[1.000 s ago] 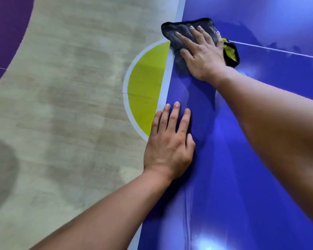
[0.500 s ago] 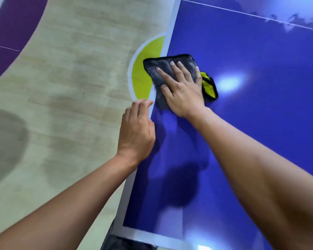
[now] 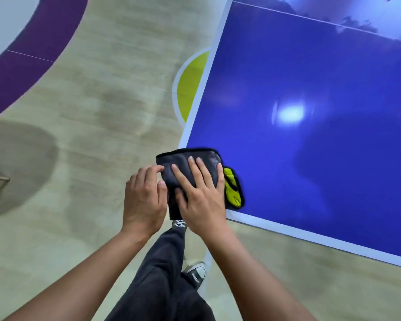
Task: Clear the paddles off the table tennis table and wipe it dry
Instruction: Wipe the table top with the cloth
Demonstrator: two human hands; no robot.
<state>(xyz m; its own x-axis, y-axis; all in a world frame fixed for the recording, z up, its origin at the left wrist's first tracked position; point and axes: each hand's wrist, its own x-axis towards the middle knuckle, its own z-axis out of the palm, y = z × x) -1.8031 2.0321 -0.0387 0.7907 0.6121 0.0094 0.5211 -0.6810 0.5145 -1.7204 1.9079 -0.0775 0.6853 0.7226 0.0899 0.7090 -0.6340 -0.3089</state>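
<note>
Both forearms are bare from the wrists to the picture's lower edge, as are the left hand (image 3: 144, 200) and right hand (image 3: 202, 200). The person wears loose charcoal-black trousers (image 3: 162, 274) and dark canvas sneakers (image 3: 196, 273) with white laces, one showing a white rubber toe cap.

A: What's on the table (image 3: 322, 72)?
B: My dark cloth (image 3: 185, 158), at the near left corner. Part of it hangs past the white edge line, over the floor (image 3: 90, 140). A yellow-green fold shows on its right side.
A: And the blue top itself?
B: Glossy, with one bright glare spot — wet or dry, I can't tell.
</note>
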